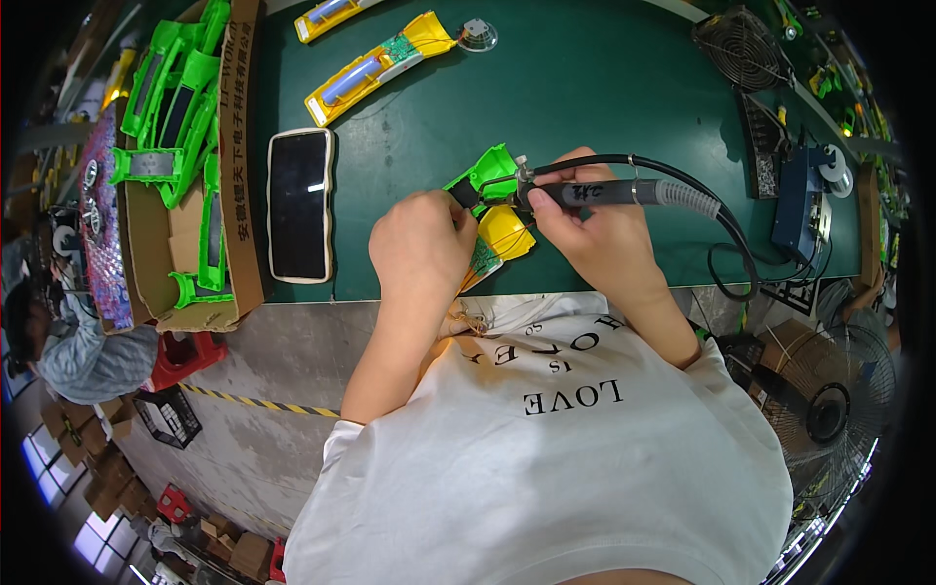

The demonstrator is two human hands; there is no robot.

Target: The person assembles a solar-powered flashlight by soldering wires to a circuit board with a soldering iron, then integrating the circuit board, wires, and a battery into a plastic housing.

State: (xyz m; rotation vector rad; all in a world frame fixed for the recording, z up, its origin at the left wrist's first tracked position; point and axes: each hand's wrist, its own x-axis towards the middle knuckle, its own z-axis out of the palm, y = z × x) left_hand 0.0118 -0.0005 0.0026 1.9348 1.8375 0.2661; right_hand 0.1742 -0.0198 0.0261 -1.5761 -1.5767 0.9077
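Note:
My right hand (597, 226) is closed around the dark handle of a soldering iron (585, 193) with a cable and a metal fitting at its front. The fitting reaches over a green plastic shell (492, 168) and a yellow plastic shell (507, 234) with a circuit board. My left hand (421, 239) is closed at the left side of these parts, fingers on the green shell's dark panel; the fingertips are partly hidden. The iron's tip lies close to the left fingers, and I cannot tell whether it touches anything.
A cardboard box (252, 195) of green shells stands left, beside a phone (300, 205). Farther back lies a yellow shell (375, 73) with a blue cell and a wired round part (478, 35). A blue soldering unit (801, 207) and a small fan (738, 47) stand right.

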